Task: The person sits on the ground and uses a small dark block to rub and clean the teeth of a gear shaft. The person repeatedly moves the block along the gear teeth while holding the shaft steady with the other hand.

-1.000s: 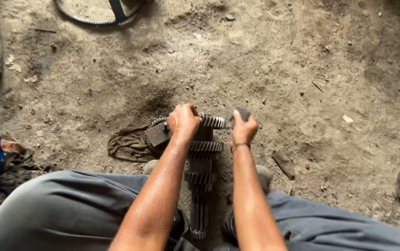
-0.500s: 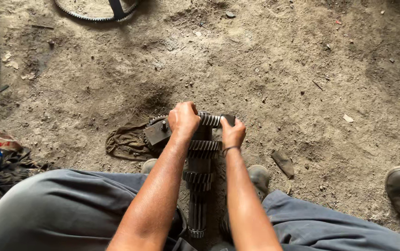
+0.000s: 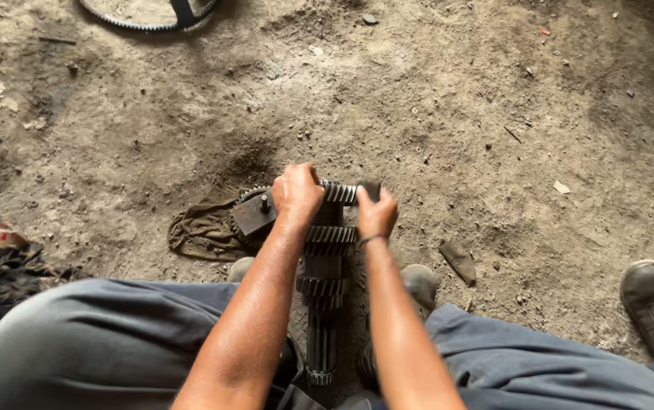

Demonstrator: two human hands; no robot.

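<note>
Change: the right hand (image 3: 376,214), lifted clear a second ago, now closes on the tool's far end; both hands bear on it together.
Left hand (image 3: 295,193): clamped over the bar-like tool (image 3: 340,192), perhaps a puller.
Gear shaft (image 3: 322,285): directly beneath both hands, running back between the knees.
Rag (image 3: 201,231): just left of the left hand.
Toothed belt (image 3: 148,15): well beyond the hands.

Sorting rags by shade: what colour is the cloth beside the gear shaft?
Dull olive-brown rag, seen in the head view.
</note>
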